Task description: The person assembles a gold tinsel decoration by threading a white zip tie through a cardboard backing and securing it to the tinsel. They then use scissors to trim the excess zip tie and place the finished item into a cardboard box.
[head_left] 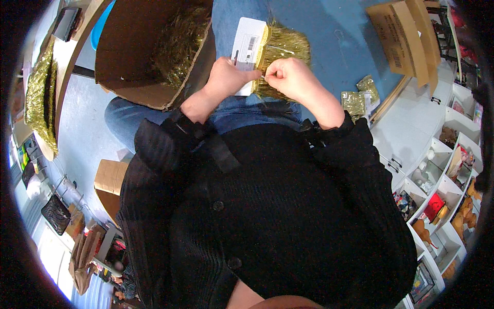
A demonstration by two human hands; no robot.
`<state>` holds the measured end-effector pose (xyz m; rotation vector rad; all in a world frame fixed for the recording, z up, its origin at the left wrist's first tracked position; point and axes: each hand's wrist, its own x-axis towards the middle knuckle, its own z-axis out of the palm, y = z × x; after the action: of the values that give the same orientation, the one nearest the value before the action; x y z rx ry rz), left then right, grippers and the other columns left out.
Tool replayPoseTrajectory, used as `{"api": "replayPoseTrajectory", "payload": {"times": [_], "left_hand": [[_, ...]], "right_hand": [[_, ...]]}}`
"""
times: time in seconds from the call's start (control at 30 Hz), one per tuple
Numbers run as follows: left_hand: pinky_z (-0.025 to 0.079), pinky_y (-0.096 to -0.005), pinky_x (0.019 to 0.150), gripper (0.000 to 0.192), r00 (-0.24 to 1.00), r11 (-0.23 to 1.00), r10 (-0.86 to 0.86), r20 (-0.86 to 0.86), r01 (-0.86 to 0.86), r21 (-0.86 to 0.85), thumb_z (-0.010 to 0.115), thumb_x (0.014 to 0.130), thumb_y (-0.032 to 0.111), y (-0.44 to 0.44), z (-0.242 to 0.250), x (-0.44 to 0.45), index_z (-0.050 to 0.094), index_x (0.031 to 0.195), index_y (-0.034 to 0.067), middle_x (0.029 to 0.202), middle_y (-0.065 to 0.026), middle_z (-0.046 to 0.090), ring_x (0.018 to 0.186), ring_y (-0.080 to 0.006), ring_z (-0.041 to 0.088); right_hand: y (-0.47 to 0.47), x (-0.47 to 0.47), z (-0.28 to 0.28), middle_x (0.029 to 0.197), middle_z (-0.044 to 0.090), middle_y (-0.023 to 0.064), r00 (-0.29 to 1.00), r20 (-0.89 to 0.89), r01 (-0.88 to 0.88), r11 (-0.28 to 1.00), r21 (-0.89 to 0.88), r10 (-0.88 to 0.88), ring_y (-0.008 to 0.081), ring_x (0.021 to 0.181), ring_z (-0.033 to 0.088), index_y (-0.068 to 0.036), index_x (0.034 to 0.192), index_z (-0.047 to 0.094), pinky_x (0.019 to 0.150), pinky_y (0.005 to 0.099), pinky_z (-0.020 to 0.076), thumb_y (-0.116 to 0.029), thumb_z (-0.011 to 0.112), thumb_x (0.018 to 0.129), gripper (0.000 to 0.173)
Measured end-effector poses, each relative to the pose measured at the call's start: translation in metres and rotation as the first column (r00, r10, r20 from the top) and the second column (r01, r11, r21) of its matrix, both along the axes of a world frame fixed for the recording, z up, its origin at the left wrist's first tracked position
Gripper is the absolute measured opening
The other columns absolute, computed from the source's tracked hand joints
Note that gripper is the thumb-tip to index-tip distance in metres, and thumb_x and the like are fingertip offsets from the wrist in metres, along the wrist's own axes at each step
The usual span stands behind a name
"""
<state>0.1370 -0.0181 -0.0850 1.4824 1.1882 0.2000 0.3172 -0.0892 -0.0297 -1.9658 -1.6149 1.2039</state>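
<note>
A white printed card with a barcode lies over my jeans, beside a bundle of gold tinsel fringe with a yellow band along its top edge. My left hand holds the lower part of the card, its thumb reaching across to the band. Close by, my right hand pinches a small, thin white piece at the card's edge, above the fringe. What that piece is cannot be told. A whitish strand lies across the fringe.
An open cardboard box with tinsel inside stands at upper left. Packets of gold tinsel lie on the blue floor at right, near another carton. More gold tinsel hangs over a table edge at far left. White shelving holds toys.
</note>
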Motion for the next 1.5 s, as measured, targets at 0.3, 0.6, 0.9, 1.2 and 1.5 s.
{"api": "replayPoseTrajectory", "payload": {"times": [0.3,0.6,0.9,1.2,1.5], "left_hand": [[0.056,-0.0325,0.071,0.046,0.997,0.997,-0.050,-0.061,0.046,-0.057,0.090,0.069,0.028,0.003,0.012,0.000,0.072,0.098,-0.003,0.089,-0.0113,0.074,0.075,-0.0158,0.069],[0.054,-0.0295,0.075,0.070,0.999,0.933,-0.038,0.026,0.045,-0.357,0.050,0.094,0.062,0.013,0.035,-0.007,0.066,0.113,-0.004,0.104,-0.0116,0.072,0.088,-0.0155,0.069],[0.046,-0.0221,0.070,0.033,0.928,0.830,0.083,0.363,0.137,-0.540,0.052,0.101,0.033,0.018,0.032,0.026,0.069,0.108,0.006,0.090,0.0013,0.066,0.077,-0.0066,0.056],[0.039,-0.0205,0.054,0.024,0.903,0.771,0.132,0.409,0.166,-0.614,0.069,0.091,0.027,0.013,0.028,0.056,0.070,0.091,0.004,0.079,0.0000,0.063,0.066,-0.0066,0.053],[0.040,-0.0216,0.060,0.024,0.834,0.711,0.202,0.514,0.237,-0.662,0.065,0.092,0.027,0.012,0.026,0.049,0.067,0.101,0.005,0.086,0.0015,0.065,0.074,-0.0058,0.056]], "right_hand": [[0.007,-0.004,-0.002,0.074,0.071,0.0121,0.995,0.094,0.039,0.989,-0.145,-0.026,0.0279,0.069,0.070,-0.007,0.086,0.075,0.064,0.0385,0.0543,-0.021,0.075,0.078,0.016],[0.000,0.010,-0.009,0.076,0.066,0.0043,0.932,-0.311,0.153,0.980,-0.129,-0.186,0.0110,0.063,0.062,-0.001,0.099,0.066,0.059,0.0267,0.0511,-0.009,0.064,0.092,0.011],[-0.005,0.024,0.004,0.068,0.057,-0.0009,0.813,-0.411,0.394,0.910,-0.132,-0.411,0.0065,0.052,0.052,-0.003,0.089,0.062,0.050,0.0228,0.0424,-0.036,0.057,0.100,0.035],[-0.017,0.050,-0.014,0.070,0.057,-0.0023,0.615,-0.556,0.486,0.824,-0.291,-0.559,0.0056,0.056,0.046,-0.004,0.091,0.067,0.050,0.0227,0.0354,-0.018,0.059,0.096,0.017],[-0.017,0.049,-0.019,0.076,0.058,-0.0023,0.356,-0.750,0.463,0.802,-0.377,-0.558,0.0060,0.058,0.048,-0.003,0.099,0.064,0.052,0.0214,0.0384,-0.019,0.058,0.099,0.017]]}}
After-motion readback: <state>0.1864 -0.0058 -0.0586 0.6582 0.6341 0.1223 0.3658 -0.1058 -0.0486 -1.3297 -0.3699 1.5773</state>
